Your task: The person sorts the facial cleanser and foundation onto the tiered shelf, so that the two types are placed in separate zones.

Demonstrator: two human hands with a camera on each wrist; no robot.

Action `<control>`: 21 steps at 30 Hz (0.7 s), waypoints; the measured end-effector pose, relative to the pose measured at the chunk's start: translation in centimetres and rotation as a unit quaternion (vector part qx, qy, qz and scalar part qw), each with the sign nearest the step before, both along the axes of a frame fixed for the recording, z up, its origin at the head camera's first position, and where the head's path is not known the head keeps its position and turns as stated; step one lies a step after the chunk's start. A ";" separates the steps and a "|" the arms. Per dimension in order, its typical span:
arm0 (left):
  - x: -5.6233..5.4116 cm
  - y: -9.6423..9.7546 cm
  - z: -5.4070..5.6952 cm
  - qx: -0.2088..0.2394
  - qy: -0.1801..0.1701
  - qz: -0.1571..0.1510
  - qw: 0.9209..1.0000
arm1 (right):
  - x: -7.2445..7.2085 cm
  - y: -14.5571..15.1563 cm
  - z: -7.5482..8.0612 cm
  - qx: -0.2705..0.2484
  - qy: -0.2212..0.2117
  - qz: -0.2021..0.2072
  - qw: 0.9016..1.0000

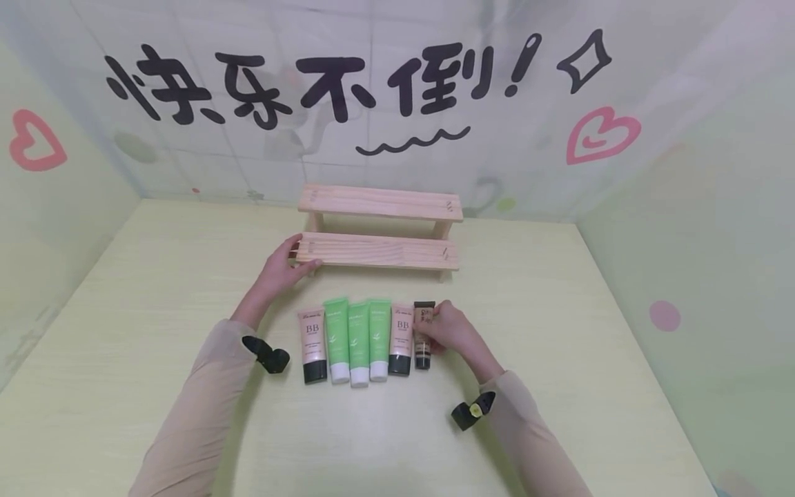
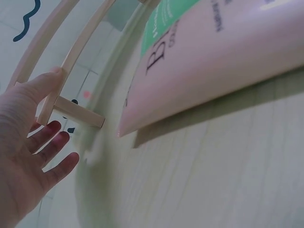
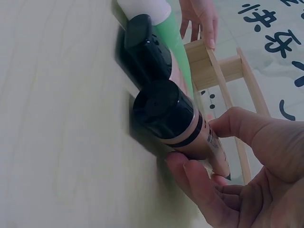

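Note:
My left hand (image 1: 282,268) holds the left end of the lower step of a two-step wooden rack (image 1: 379,250). In the left wrist view its thumb (image 2: 43,86) lies on the board's edge, with several fingertips loosely bent below. At the right end of a row of tubes, my right hand (image 1: 456,330) pinches a small beige tube with a black cap (image 1: 423,359) between thumb and fingers. Beside that tube lies a pink BB cream tube (image 1: 402,338). Three green tubes with white caps (image 1: 359,338) come after it, then another pink BB cream tube (image 1: 312,342) at the left end.
The rack's upper step (image 1: 379,202) stands near the back wall (image 1: 261,162), which carries black lettering. Walls also rise on the left (image 1: 56,228) and right (image 1: 714,276) of the pale wooden table (image 1: 348,442). The tubes lie flat in front of the rack.

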State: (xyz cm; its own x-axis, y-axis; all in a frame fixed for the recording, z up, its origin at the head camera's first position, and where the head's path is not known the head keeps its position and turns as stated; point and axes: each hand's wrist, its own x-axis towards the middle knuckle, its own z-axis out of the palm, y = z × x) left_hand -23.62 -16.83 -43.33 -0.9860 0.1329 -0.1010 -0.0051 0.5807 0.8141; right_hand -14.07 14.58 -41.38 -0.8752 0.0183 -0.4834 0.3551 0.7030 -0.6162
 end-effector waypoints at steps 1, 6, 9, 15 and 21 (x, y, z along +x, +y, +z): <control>0.0 0.0 0.0 0.000 0.000 0.000 1.000 | 0.0 0.1 0.1 -0.002 0.003 0.001 1.000; -0.1 0.1 0.0 -0.003 0.003 0.000 1.000 | -0.3 0.4 0.6 -0.012 0.023 0.008 1.000; -0.1 0.1 0.0 -0.004 0.006 -0.001 1.000 | -0.4 0.5 0.9 -0.021 0.031 0.015 0.999; 0.1 0.1 0.0 -0.001 0.003 0.001 1.000 | -0.8 0.4 1.7 -0.038 0.045 0.017 0.998; 0.3 0.1 -0.1 0.002 -0.006 0.005 1.000 | -1.1 0.2 2.6 -0.060 0.076 0.018 0.995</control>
